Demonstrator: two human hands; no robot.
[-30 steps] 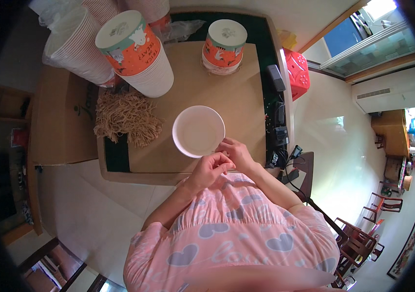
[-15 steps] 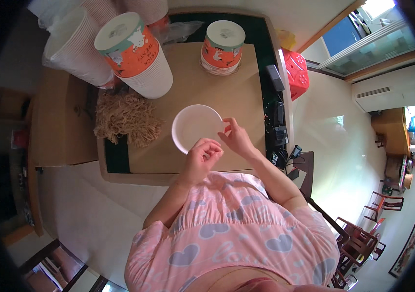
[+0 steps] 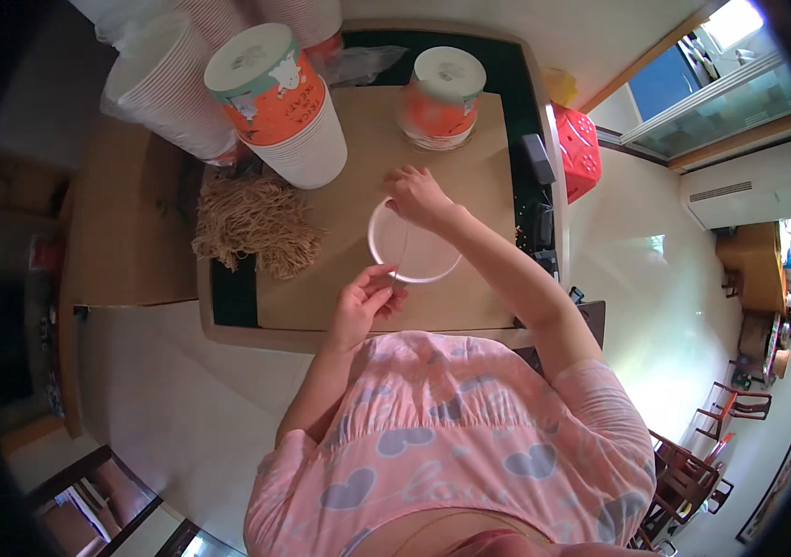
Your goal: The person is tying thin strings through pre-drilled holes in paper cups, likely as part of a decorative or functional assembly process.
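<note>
Hands (image 3: 421, 199) hold a thin string (image 3: 405, 245) over 1 open white cup (image 3: 430, 252).

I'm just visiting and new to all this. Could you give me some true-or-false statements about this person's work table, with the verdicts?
1. The left hand pinches a thin strand. True.

2. The right hand is over the far rim of the open white paper cup. True.

3. The tangled twine bundle lies to the right of that cup. False: it lies to the left.

4. The tall stack of printed paper cups stands base up. True.

5. The red plastic stool is left of the table. False: it is beyond the right edge.
</note>
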